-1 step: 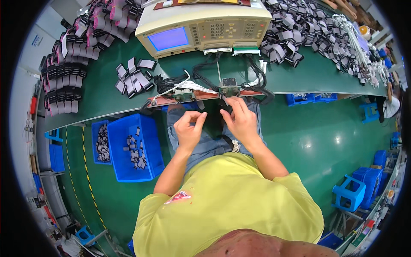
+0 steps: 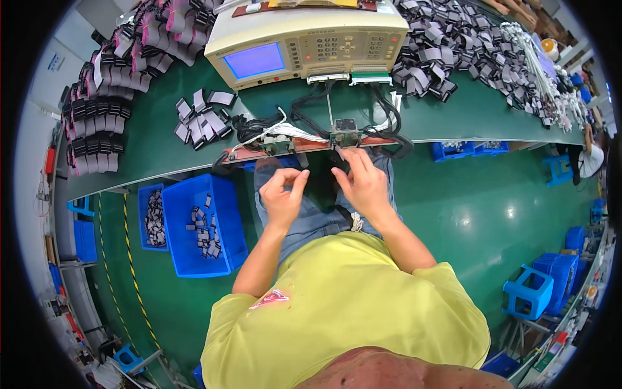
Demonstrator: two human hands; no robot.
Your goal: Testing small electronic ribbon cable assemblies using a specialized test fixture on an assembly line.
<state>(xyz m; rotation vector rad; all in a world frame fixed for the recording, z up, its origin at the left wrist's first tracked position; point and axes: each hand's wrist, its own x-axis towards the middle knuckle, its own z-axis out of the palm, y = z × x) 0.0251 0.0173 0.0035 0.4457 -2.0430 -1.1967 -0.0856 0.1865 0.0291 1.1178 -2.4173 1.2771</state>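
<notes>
My left hand (image 2: 281, 198) is in front of the table's near edge, its fingers curled and the thumb drawn in close to the index finger; whatever may be in that pinch is too small to make out. My right hand (image 2: 367, 189) reaches up to the dark connector block (image 2: 345, 132) at the table edge. Its index fingertip is at the block's underside, the thumb is apart from it, and nothing shows between them. Left of that block, a smaller green connector block (image 2: 277, 145) sits on the same orange-brown strip. Black and white wires run from both blocks toward a beige tester (image 2: 311, 48) with a lit blue screen.
Short grey ribbon cables (image 2: 204, 118) lie left of the tester, beside stacked bundles (image 2: 97, 123). A large cable heap (image 2: 440, 52) covers the right side. Blue bins (image 2: 170, 227) with cables stand below the table at left. Blue stools (image 2: 528, 292) and a person (image 2: 589, 161) are at right.
</notes>
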